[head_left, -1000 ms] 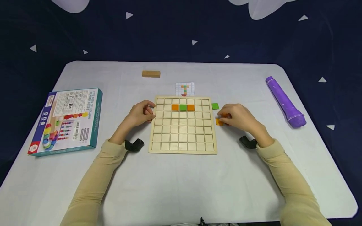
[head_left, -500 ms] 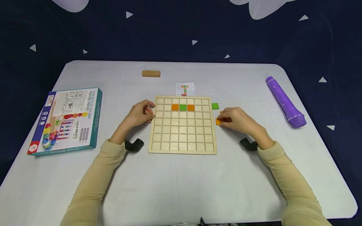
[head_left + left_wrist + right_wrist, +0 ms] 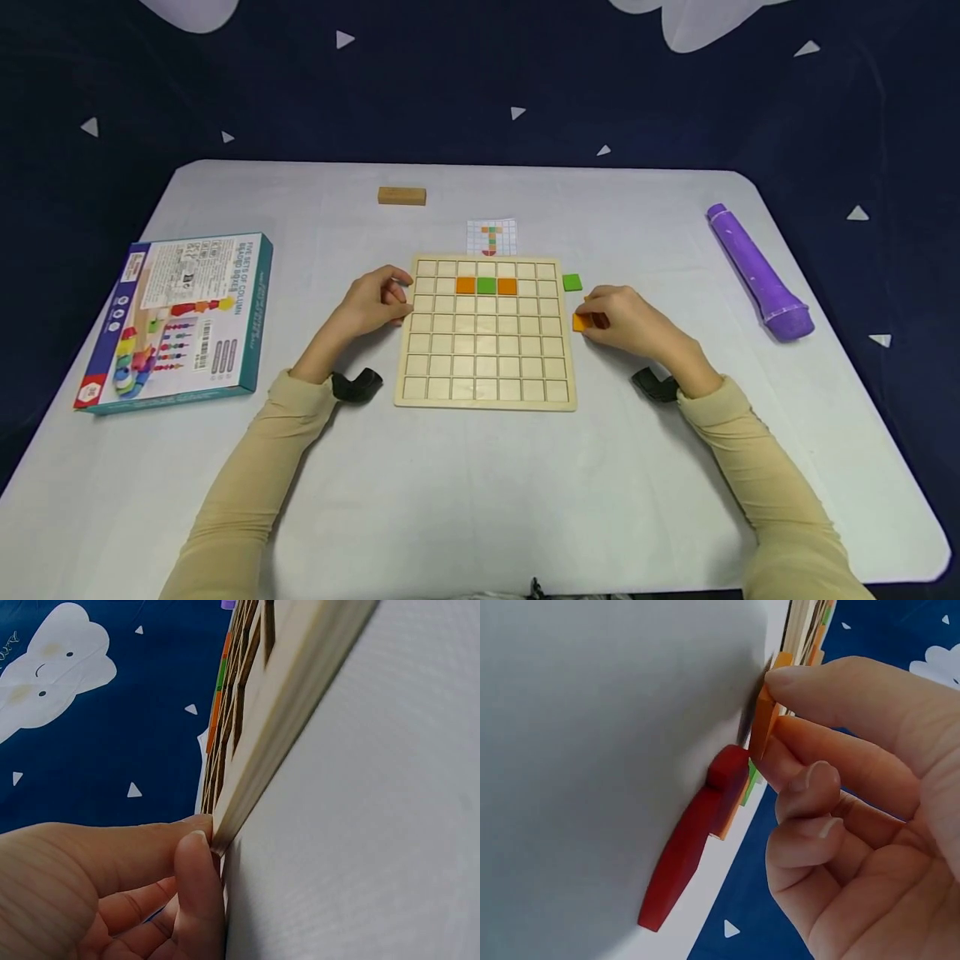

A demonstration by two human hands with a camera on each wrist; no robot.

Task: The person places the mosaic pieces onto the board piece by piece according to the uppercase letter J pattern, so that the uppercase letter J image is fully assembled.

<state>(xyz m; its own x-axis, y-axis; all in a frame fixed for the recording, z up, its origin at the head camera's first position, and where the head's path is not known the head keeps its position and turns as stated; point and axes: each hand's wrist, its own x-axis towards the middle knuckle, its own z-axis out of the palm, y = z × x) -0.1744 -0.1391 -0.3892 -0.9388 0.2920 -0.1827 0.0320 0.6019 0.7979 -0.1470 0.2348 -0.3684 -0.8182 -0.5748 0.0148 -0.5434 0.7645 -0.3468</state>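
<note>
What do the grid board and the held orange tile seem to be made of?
Grid board: probably wood, fairly smooth, judging by its pale tan surface and brown-edged cells. Held orange tile: painted wood or plastic, I cannot tell; smooth, even orange, no visible grain.

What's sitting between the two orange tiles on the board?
A green tile lies between those orange tiles, in the same row of the board; the head view shows it.

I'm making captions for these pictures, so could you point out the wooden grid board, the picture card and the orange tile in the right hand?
Wooden grid board (image 3: 486,344): head view, on a bare cell.
Picture card (image 3: 492,237): head view, on its printed pattern.
Orange tile (image 3: 764,721): right wrist view, on its exposed lower part.
</note>
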